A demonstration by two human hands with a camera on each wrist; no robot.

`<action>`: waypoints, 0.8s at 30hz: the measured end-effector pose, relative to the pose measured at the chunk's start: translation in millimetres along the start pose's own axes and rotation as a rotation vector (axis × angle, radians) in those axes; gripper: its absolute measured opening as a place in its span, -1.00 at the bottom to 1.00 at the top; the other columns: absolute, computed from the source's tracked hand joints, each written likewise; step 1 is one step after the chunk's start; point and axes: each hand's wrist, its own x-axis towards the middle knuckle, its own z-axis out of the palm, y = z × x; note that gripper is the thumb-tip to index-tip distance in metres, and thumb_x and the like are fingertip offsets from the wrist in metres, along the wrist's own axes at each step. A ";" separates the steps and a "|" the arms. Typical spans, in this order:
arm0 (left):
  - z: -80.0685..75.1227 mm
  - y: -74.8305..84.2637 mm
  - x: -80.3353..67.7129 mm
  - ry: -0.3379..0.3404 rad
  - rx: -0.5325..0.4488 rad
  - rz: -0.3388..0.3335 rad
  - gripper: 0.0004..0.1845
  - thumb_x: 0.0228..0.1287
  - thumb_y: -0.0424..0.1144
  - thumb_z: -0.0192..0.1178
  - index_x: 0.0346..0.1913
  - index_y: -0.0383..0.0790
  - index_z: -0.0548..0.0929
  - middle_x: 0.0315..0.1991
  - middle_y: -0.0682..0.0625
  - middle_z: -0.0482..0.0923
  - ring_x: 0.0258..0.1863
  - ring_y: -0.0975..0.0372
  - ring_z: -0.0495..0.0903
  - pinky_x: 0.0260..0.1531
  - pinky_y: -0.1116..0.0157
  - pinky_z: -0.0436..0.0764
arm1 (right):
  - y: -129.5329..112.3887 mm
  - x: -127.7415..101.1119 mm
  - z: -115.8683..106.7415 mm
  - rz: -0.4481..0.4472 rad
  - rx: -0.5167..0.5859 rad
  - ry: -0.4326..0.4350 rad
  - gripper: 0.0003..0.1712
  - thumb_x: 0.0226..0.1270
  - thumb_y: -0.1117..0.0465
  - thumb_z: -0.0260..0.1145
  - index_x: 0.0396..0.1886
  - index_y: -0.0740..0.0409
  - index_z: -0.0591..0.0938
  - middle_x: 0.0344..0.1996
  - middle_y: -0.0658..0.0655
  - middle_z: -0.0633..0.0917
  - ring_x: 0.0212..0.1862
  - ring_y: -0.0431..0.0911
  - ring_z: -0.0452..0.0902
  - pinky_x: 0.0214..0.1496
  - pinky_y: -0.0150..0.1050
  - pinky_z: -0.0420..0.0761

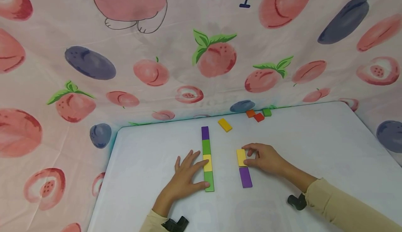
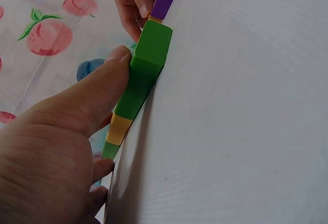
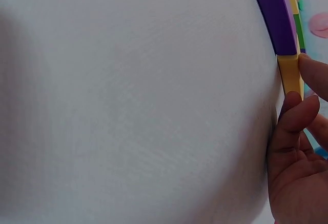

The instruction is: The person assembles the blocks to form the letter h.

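A straight row of blocks lies on the white table (image 1: 141, 162): purple (image 1: 205, 133), green (image 1: 206, 147), yellow (image 1: 207, 166) and green (image 1: 209, 187) from far to near. My left hand (image 1: 185, 178) is spread on its left side, index fingertip on the yellow block and thumb on the nearest green one (image 2: 146, 65). To the right of the row, my right hand (image 1: 265, 158) pinches another yellow block (image 1: 240, 158) with thumb and finger. That block stands end to end with a purple block (image 1: 246, 178), slightly angled, also seen in the right wrist view.
Farther back lies a loose yellow block (image 1: 225, 125). Near the back edge are an orange block (image 1: 250, 113), a red block (image 1: 259, 117) and a green block (image 1: 267, 112). A fruit-printed cloth (image 1: 176, 61) hangs behind the table.
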 end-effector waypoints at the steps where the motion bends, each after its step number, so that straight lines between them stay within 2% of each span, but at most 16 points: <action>1: 0.1 -0.1 0.0 0.000 0.001 0.000 -0.19 0.20 0.35 0.31 0.49 0.23 0.40 0.66 0.02 0.03 0.68 0.04 -0.20 0.48 -0.31 -0.37 | 0.0 -0.1 0.0 0.001 0.001 -0.001 -0.42 0.22 0.07 0.55 0.23 0.06 0.65 -0.23 -0.02 0.66 -0.36 -0.14 0.43 -0.40 -0.39 0.47; 12: 0.4 0.3 -0.5 0.013 -0.005 0.007 -0.19 0.20 0.35 0.31 0.49 0.22 0.41 0.65 0.00 0.04 0.68 0.02 -0.19 0.48 -0.32 -0.37 | 0.0 -0.8 0.7 0.018 0.005 -0.009 -0.42 0.22 0.05 0.55 0.23 0.03 0.65 -0.23 -0.02 0.65 -0.34 -0.13 0.44 -0.38 -0.39 0.50; 18: -0.1 2.0 -1.5 0.038 -0.009 0.028 -0.21 0.20 0.32 0.34 0.47 0.20 0.44 0.64 -0.05 0.09 0.67 -0.05 -0.13 0.45 -0.37 -0.33 | 0.8 -1.6 -0.9 -0.003 -0.003 -0.041 -0.26 0.18 -0.03 0.57 0.34 0.05 0.58 -0.19 -0.01 0.63 -0.35 -0.13 0.44 -0.39 -0.38 0.49; 24: -0.2 0.8 -0.3 0.012 0.003 0.012 -0.19 0.20 0.34 0.32 0.49 0.21 0.41 0.65 -0.01 0.05 0.68 0.01 -0.19 0.47 -0.33 -0.36 | 3.4 -2.5 -0.2 -0.049 -0.037 -0.067 -0.18 0.13 -0.04 0.60 0.38 0.05 0.55 -0.19 -0.02 0.58 -0.36 -0.17 0.44 -0.38 -0.39 0.51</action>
